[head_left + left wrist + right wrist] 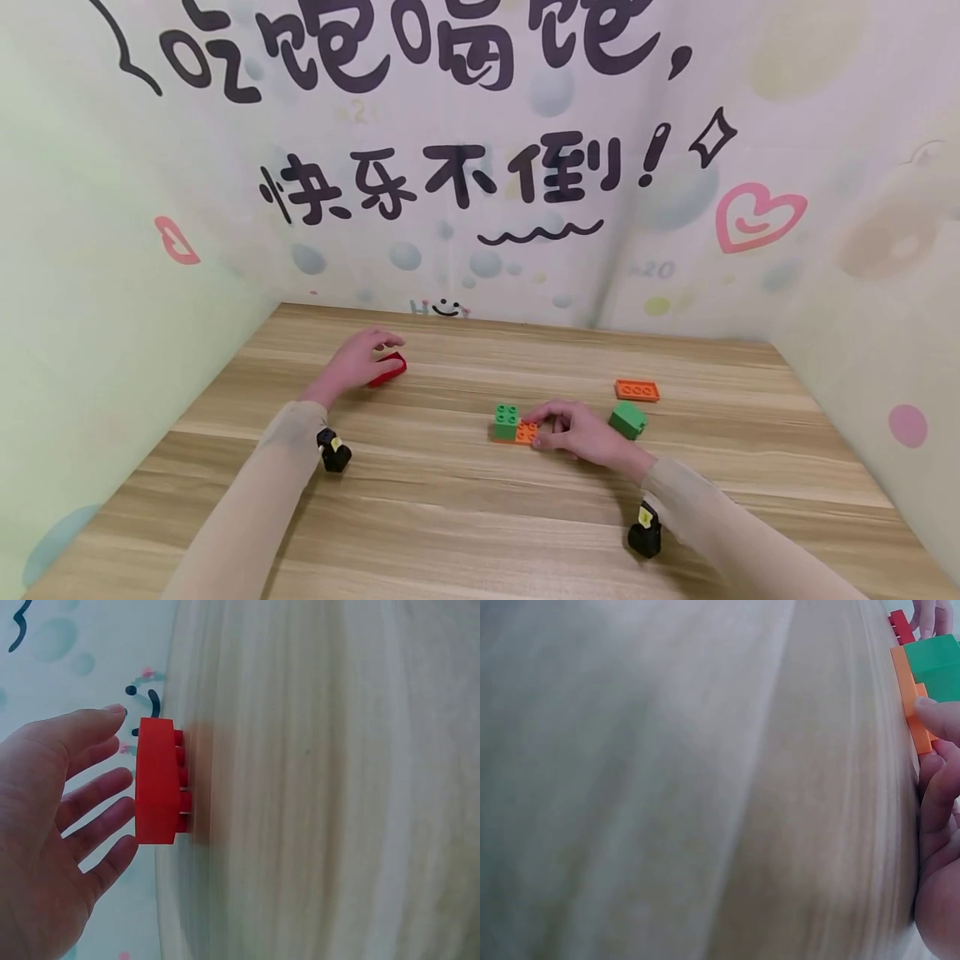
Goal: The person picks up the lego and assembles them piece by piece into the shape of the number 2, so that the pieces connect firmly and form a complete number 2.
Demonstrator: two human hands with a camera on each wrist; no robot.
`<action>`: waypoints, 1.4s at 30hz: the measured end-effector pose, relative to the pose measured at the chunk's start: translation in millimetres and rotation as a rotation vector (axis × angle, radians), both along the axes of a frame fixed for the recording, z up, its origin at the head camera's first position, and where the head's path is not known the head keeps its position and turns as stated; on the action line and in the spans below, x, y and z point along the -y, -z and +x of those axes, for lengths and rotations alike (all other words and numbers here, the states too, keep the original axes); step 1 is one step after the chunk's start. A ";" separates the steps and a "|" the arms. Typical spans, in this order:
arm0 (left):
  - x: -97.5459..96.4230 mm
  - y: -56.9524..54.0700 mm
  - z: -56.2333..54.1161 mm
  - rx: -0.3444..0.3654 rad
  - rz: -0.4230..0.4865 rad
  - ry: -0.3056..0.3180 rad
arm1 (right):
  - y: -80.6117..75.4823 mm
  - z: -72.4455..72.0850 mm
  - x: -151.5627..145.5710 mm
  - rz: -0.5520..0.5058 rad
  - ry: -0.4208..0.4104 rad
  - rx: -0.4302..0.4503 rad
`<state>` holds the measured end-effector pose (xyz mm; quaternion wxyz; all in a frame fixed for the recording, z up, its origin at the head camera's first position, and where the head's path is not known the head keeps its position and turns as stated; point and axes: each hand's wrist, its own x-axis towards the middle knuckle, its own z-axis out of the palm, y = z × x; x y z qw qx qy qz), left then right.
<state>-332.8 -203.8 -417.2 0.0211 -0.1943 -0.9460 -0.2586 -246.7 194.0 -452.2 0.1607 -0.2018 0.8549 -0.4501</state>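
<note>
My left hand (358, 367) is at the back left beside a red toy brick (387, 369), its fingers loosely spread. In the left wrist view the red brick (156, 784) has its studs towards the table, and the thumb stands apart from it. Near the middle of the table, my right hand (588, 435) pinches the right end of a flat orange brick (527, 432). A green brick (506, 422) sits on the left half of that orange brick. In the right wrist view the thumb (939, 718) touches the orange brick (906, 682).
Behind and right of my right hand, another green brick (628, 419) lies on its side on the wooden table (450, 517). Beyond it is a second flat orange brick (637, 390), its hollow underside up. A printed cloth wall (450, 267) stands along the back edge.
</note>
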 end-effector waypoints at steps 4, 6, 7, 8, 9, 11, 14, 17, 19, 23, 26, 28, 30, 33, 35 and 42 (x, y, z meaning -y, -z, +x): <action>1.1 1.2 -1.9 0.036 -0.036 -0.009 | -0.5 0.0 -0.2 0.001 0.004 0.003; 1.7 2.0 -2.7 0.053 -0.049 -0.014 | -0.5 0.0 -0.1 0.000 0.006 0.003; 2.0 2.5 -3.2 0.060 -0.054 -0.016 | -0.5 -0.1 0.0 -0.002 0.007 0.003; 2.3 2.6 -3.3 0.068 -0.058 -0.017 | -0.2 -0.3 0.0 -0.002 0.006 0.003; 2.4 2.8 -3.3 0.075 -0.061 -0.017 | -0.1 -0.4 -0.1 -0.003 0.005 0.003; 2.5 2.8 -3.5 0.081 -0.064 -0.020 | -0.1 -0.3 -0.1 -0.005 0.004 0.005; 2.5 3.0 -4.3 0.086 -0.070 -0.022 | 0.2 -0.4 -0.3 -0.005 0.005 0.011; 2.3 3.6 -5.9 0.087 -0.079 -0.023 | 1.3 -0.8 -0.5 -0.006 0.001 0.008; 2.1 3.6 -7.0 0.087 -0.086 -0.021 | 1.9 -1.2 -0.5 -0.005 0.001 0.008; 0.6 1.8 -9.1 0.086 -0.093 -0.016 | 1.9 -1.1 -0.4 -0.002 0.002 0.010; -0.3 -2.3 -9.3 0.089 -0.088 -0.017 | 1.5 -0.7 -0.2 0.000 0.006 0.011; -0.7 -5.9 -9.2 0.090 -0.085 -0.019 | 1.3 -0.6 -0.1 -0.002 0.004 0.009; -1.4 -10.3 -8.1 0.097 -0.075 -0.020 | 1.0 -0.6 -0.2 -0.003 0.002 0.006; -3.1 -16.3 -6.9 0.106 -0.071 -0.016 | 0.9 -0.4 -0.3 -0.005 0.000 0.005; -4.5 -20.7 -5.9 0.109 -0.065 -0.010 | 1.1 -0.4 -0.3 -0.008 -0.005 0.001; -13.4 -34.4 -2.0 0.082 -0.040 0.030 | 1.8 -0.2 0.3 -0.008 0.000 0.006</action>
